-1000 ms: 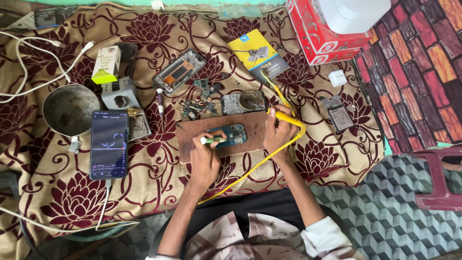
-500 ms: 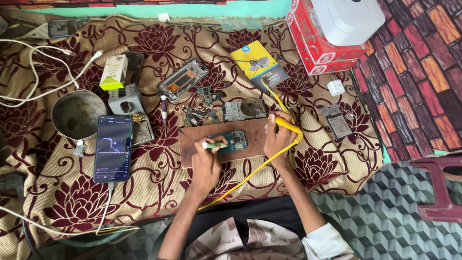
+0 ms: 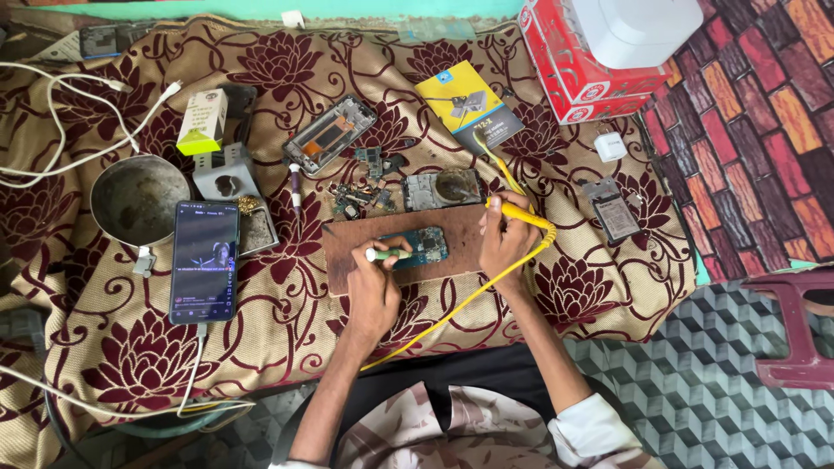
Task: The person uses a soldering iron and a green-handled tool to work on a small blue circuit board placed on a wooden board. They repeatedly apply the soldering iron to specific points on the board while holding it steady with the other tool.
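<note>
Since the earlier frame our hands had barely shifted; only the view had drifted. The circuit board (image 3: 423, 247) lay on the wooden block (image 3: 347, 247), its long axis running left to right, between our hands. Our left hand (image 3: 375, 287), nearer, gripped a small green-handled tool (image 3: 387, 254) pointing right onto it. Our right hand (image 3: 506, 239) clenched the yellow soldering iron (image 3: 524, 214) just beside its right end.

Cream-and-brown patterned shirt (image 3: 469, 430), sleeves rolled up
</note>
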Tool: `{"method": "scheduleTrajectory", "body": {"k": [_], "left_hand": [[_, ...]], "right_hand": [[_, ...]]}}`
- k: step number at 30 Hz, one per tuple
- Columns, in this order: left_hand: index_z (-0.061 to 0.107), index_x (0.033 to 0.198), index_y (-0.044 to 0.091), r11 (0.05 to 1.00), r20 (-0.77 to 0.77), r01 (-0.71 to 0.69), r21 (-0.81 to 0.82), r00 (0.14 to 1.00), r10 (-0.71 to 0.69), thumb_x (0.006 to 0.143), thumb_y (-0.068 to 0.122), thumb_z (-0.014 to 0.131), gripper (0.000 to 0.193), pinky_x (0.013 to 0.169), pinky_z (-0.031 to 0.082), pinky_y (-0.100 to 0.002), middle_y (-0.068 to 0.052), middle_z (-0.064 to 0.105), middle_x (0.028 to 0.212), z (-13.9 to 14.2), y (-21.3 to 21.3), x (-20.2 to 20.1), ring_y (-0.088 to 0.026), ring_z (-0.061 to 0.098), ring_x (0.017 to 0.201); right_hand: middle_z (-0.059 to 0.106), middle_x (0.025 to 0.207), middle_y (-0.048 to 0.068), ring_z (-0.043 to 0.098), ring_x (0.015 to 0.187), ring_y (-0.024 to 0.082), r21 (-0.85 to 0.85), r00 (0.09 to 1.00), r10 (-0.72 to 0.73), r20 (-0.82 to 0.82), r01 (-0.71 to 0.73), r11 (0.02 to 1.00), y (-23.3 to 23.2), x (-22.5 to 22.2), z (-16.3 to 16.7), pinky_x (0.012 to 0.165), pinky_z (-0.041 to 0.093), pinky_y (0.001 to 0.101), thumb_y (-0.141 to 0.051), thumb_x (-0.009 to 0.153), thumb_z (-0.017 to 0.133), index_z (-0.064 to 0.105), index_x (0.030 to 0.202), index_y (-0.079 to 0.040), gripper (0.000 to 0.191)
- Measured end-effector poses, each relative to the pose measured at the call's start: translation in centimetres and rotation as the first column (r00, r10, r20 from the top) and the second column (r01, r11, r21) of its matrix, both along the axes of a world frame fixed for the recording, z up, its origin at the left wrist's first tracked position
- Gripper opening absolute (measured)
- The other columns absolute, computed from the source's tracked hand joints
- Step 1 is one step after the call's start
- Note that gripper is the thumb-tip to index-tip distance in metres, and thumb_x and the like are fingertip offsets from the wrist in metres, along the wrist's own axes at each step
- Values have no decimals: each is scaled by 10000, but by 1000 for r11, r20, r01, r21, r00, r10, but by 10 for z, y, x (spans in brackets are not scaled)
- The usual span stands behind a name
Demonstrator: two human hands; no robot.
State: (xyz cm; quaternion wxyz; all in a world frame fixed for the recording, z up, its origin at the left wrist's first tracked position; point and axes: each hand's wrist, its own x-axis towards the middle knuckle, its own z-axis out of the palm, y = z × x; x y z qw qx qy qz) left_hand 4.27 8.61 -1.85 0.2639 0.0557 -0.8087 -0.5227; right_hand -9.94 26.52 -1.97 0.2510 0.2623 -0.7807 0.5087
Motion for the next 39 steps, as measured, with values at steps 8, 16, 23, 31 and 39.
{"method": "scheduleTrajectory", "body": {"k": [8, 16, 23, 31, 39], "left_hand": [[332, 1117, -37, 1000, -20, 14, -8, 1000, -15, 911, -141, 410, 243, 578, 509, -431, -209, 743, 1088, -1, 0, 3, -362, 683, 642], [318, 1137, -29, 999, -109, 21, -45, 994, -26, 894, -154, 380, 280, 662, 548, -422, -201, 727, 1093, 0, 0, 4, -359, 733, 800], [312, 1155, -19, 999, -121, 7, -54, 993, -13, 911, -157, 413, 297, 652, 537, -428, -201, 730, 1097, 0, 1, 4, -364, 721, 775], [311, 1162, -18, 998, -120, 0, -64, 993, -8, 886, -173, 396, 328, 625, 523, -416, -205, 730, 1113, 1, -2, 3, -367, 704, 738], [305, 1161, -11, 999, -114, 6, -43, 993, -11, 887, -173, 379, 327, 593, 509, -382, -205, 727, 1116, -3, -1, 9, -335, 699, 690]], "right_hand": [[621, 710, 43, 623, 593, 112, -127, 998, -6, 59, 14, 992, 3, -3, -2, 538, 507, 239, -136, 1120, 484, 543, 1073, -16, 141], [606, 655, 16, 616, 554, 88, -37, 999, -40, 1, 40, 999, 8, -9, -16, 491, 489, 227, -160, 1133, 478, 555, 1071, -26, 166], [603, 664, 43, 604, 545, 115, -266, 998, -30, 49, 42, 963, 8, -5, -12, 495, 497, 228, -168, 1126, 481, 548, 1080, -18, 171], [495, 576, 11, 506, 423, 100, -625, 956, 267, 119, -137, 769, 30, 13, -28, 369, 393, 228, -249, 1148, 415, 540, 1082, -38, 253], [507, 897, 51, 499, 508, 138, -660, 937, 260, 233, -44, 750, 59, 45, -53, 442, 422, 266, -348, 1126, 460, 461, 1114, -38, 310]]}}
